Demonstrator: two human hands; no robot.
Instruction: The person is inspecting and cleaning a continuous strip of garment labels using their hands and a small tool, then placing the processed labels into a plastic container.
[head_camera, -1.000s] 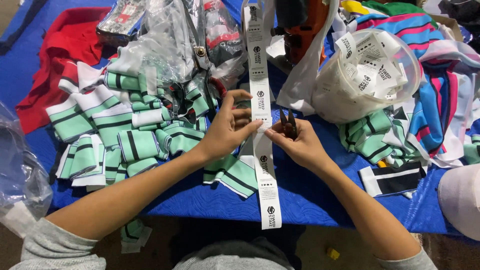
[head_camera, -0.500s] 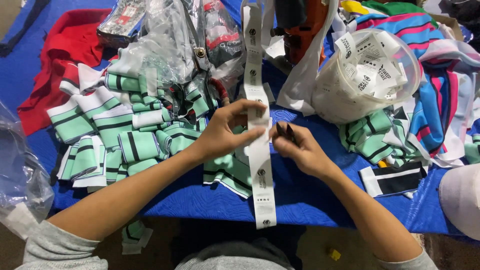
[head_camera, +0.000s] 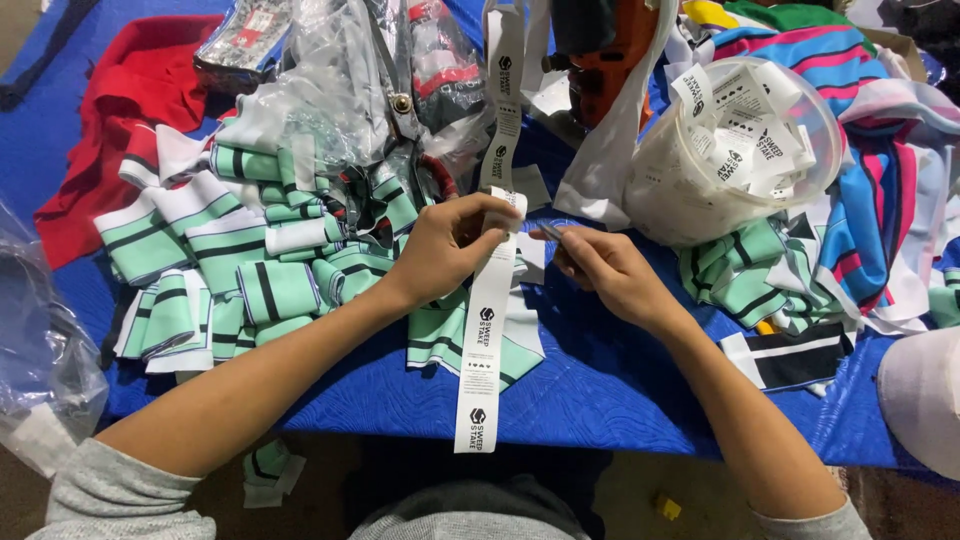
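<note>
the left hand (head_camera: 440, 250) pinched the long white label strip (head_camera: 487, 330) over the blue table (head_camera: 620, 390), right hand (head_camera: 605, 272) gripped small scissors (head_camera: 548, 232) beside it, w/ lots of cut labels in the clear tub (head_camera: 700, 190) & much strip left uncut.

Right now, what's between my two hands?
In the head view, the white label strip hangs between left hand and right hand, over blue cloth.
</note>
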